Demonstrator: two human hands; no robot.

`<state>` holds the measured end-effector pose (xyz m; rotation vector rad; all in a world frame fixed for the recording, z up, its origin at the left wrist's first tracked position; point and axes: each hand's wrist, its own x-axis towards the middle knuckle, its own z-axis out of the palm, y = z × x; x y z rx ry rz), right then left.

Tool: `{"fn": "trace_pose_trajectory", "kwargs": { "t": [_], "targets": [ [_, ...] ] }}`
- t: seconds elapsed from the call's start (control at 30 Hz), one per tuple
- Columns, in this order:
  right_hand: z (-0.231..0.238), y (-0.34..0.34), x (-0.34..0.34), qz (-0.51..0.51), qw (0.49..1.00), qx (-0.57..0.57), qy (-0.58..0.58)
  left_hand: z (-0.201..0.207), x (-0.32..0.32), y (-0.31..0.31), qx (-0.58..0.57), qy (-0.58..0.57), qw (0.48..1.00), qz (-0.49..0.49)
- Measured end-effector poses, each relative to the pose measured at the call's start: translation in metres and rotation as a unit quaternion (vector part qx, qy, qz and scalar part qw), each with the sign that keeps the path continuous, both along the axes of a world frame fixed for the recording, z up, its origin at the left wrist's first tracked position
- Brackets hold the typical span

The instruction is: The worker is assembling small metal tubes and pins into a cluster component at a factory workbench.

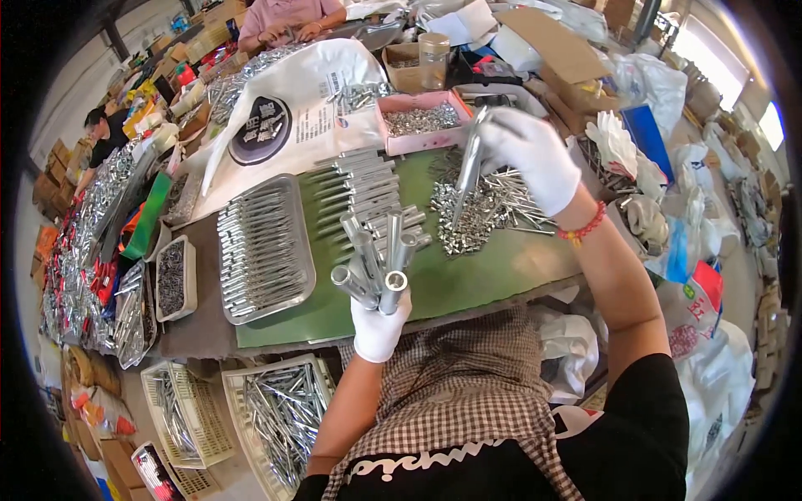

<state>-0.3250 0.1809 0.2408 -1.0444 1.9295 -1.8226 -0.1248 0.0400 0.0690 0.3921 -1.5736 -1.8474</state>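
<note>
Clasps a bunch of silver tubes [370, 260] in the gloved left hand [380, 326], with hollow mouths turned up toward the camera, just over the front part of the green-topped table [468, 288]. Holds a single slanted metal piece [472, 159] in the gloved right hand [530, 159], with the grip closed about its upper part and the narrow lower end pointing down at a heap of small metal parts [468, 225]. Cannot tell touching from hovering at that lower end, nor read the exact finger placement, for blur on the right.

Beyond the bunch, a row of slim silver rods [363, 188] on the table; to the left, a metal tray [310, 271] with silver pieces [263, 250] in neat order. Right of the heap, loose thin pins [518, 200]; behind it, a pink box [418, 144] of small fittings.

Looks, as a judgement, like working one piece over the small parts, with the bunch in reserve at the left. Seems to call next for careful aim of the narrow end and a firm left grip against splaying.
</note>
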Motion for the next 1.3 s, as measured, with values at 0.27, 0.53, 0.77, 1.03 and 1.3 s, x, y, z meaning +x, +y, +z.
{"fn": "trace_pose_trajectory", "kwargs": {
  "t": [0.27,0.53,0.77,1.03,1.3],
  "targets": [
    [-0.009,0.002,0.003,-0.005,0.998,0.052,0.033,0.012,0.004,0.003,-0.113,0.015,0.993,-0.022],
    [-0.022,-0.016,0.002,-0.022,0.999,0.036,0.015,0.01,0.007,0.006,-0.066,0.033,0.997,0.016],
    [-0.077,-0.06,-0.012,-0.066,0.997,0.025,-0.039,-0.027,0.02,-0.026,-0.053,-0.017,0.992,0.114],
    [-0.136,-0.136,-0.035,0.003,0.953,-0.139,-0.271,-0.04,0.022,-0.027,-0.085,-0.073,0.982,0.154],
    [-0.138,-0.122,-0.057,-0.047,0.885,0.22,0.407,0.012,0.024,-0.014,-0.151,0.0,0.983,0.108]
  ]
}}
